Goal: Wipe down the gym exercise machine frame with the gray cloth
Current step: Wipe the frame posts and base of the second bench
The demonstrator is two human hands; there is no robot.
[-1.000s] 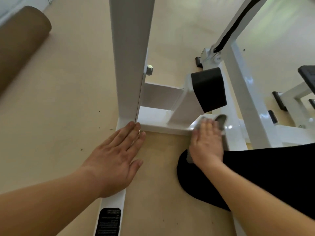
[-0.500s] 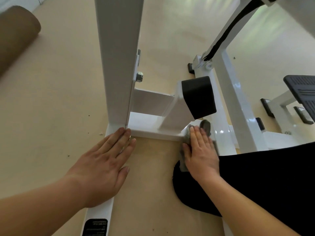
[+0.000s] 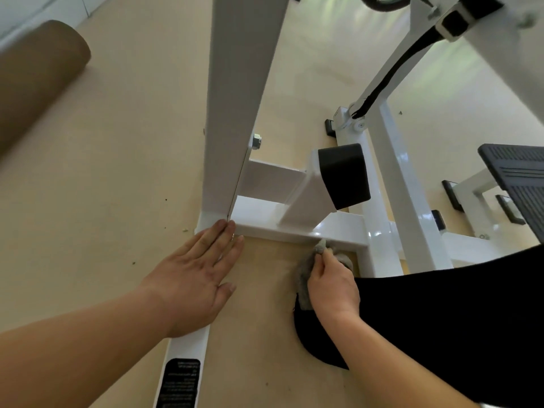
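Gray cloth (image 3: 303, 273) bunched in right hand (image 3: 332, 285), tip against near edge of white frame crossbar (image 3: 265, 223).
Right grip: fingers curled round the cloth, most of it low over the tan floor (image 3: 103, 201), near the crossbar's right corner. Left hand (image 3: 191, 275): grip flat, fingers straight, holding nothing, palm on the floor rail (image 3: 188, 346), fingertips touching the base of the upright post (image 3: 235, 113). Black pad (image 3: 344, 175) just beyond the crossbar. Brown roll (image 3: 35, 75) far left.
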